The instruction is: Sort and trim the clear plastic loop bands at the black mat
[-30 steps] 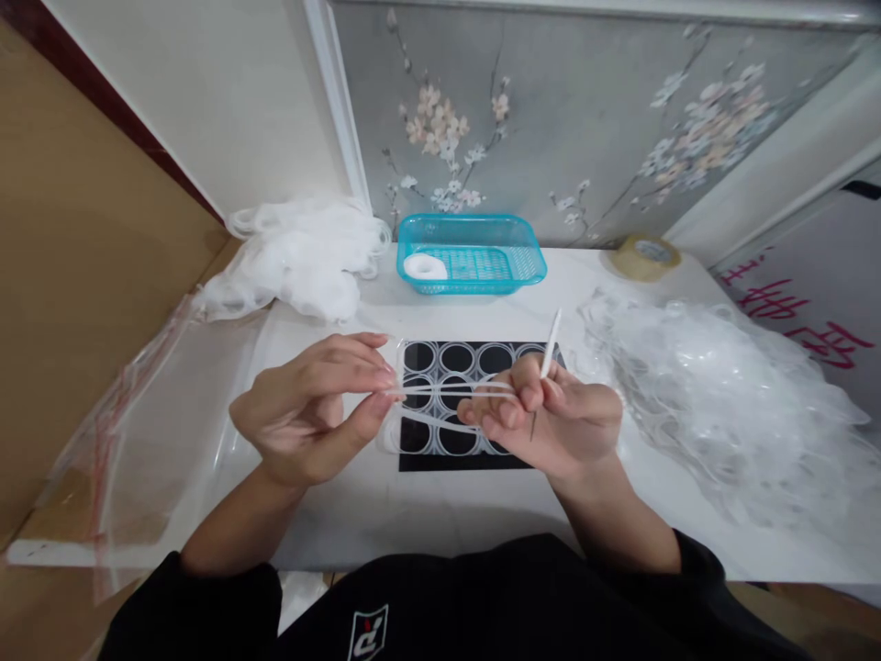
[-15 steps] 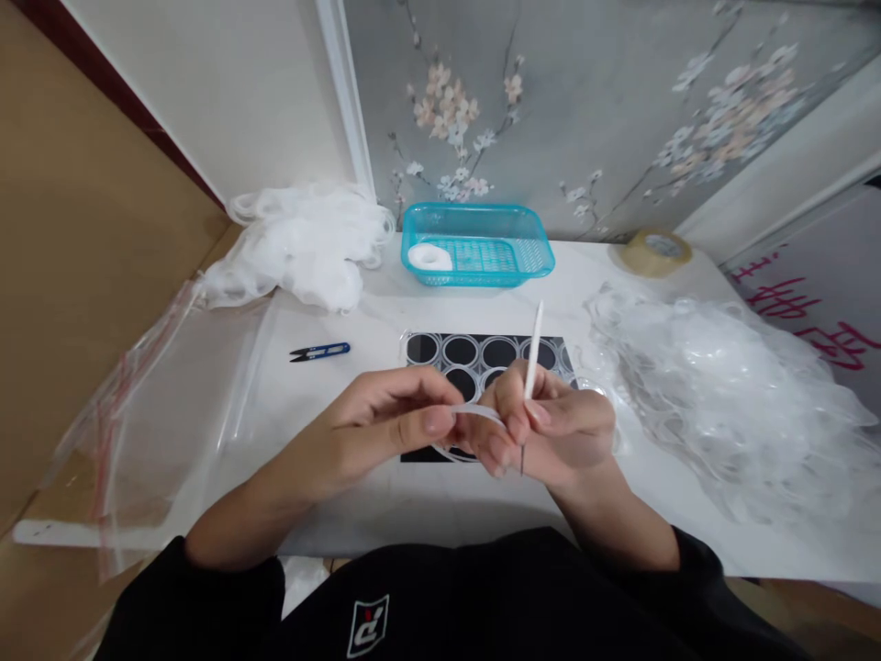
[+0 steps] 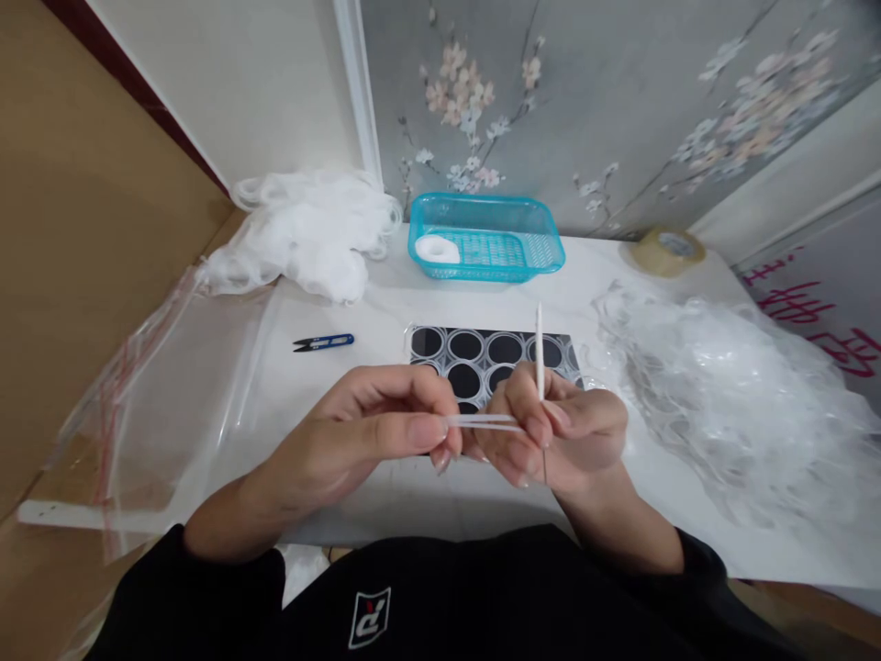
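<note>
A narrow white ring (image 3: 485, 419), flattened into two near-parallel strands, spans the gap between my hands. My left hand (image 3: 372, 418) is closed, pinching one end between thumb and fingers. The other end runs into the fingers of my right hand (image 3: 585, 427), which also grips a slim white pen-like tool (image 3: 540, 344). This tool stands nearly upright, its thin metal tip pointing down below the fingers. Beneath both hands lies a black sheet (image 3: 424, 341) with rows of clear-rimmed circles, partly hidden by them.
Blue-handled thread snips (image 3: 323, 342) lie left of the sheet. Behind stands a turquoise basket (image 3: 554, 262) holding a white roll-like piece (image 3: 438, 249). White rings (image 3: 303, 239) are heaped at back left, translucent rings (image 3: 730, 395) at right. Tape (image 3: 667, 251) and plastic bags (image 3: 185, 413) flank the table.
My hands have drawn slightly apart, and the ring between them now shows two straighter strands instead of one curved band. The view has shifted a little.
</note>
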Available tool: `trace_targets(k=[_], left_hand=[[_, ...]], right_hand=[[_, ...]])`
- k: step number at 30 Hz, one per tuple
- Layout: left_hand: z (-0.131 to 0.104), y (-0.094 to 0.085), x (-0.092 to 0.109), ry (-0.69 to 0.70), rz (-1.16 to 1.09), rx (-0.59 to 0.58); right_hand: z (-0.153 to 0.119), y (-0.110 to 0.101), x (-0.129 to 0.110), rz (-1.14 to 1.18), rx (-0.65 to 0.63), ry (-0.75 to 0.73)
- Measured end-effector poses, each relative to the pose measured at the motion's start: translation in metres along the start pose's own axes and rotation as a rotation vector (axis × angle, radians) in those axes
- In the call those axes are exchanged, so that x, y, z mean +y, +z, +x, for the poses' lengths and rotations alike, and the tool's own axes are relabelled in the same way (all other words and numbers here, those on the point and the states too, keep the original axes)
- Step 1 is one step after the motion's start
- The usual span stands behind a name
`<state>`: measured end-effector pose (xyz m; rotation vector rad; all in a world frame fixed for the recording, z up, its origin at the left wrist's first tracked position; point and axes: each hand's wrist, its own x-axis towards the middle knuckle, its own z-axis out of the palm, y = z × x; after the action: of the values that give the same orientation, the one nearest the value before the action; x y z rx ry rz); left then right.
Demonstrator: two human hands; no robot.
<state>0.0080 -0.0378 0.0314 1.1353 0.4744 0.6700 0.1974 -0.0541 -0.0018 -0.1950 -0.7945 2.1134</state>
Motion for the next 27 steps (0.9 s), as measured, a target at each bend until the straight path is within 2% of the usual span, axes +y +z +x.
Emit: trace_targets(k=[6,14,17,19,21,22,24,27], left_hand=[[0.003,0.002,-0.001,-0.029,-0.068,0.027],[0.003,0.004,-0.004,-0.061,-0.031,0.065],[0.003,0.004,-0.004,-0.05,-0.03,0.097],[0.002,0.003,-0.003,-0.019,-0.036,0.129],[0.001,0.001,-0.002,0.024,-0.035,0.157],[0.001,0.0,-0.001,0.043,-0.032,0.165],[0.0,-0.002,0.0,0.069,-0.023,0.176],[-0.003,-0.005,0.0,0.093,-0.031,0.194]], right_hand=[[0.001,-0.001,-0.001,0.009,0.039,0.037],[0.001,0.002,-0.001,-0.015,0.094,0.095],[0.003,-0.001,-0.005,-0.11,0.134,0.068],[0.004,-0.016,-0.007,-0.274,0.223,0.062],[0.005,-0.039,-0.005,-0.518,0.342,0.163],[0.005,-0.052,-0.002,-0.656,0.386,0.279],[0.004,-0.077,0.006,-0.859,0.367,0.581],[0.0,-0.098,0.016,-1.073,0.282,0.847]])
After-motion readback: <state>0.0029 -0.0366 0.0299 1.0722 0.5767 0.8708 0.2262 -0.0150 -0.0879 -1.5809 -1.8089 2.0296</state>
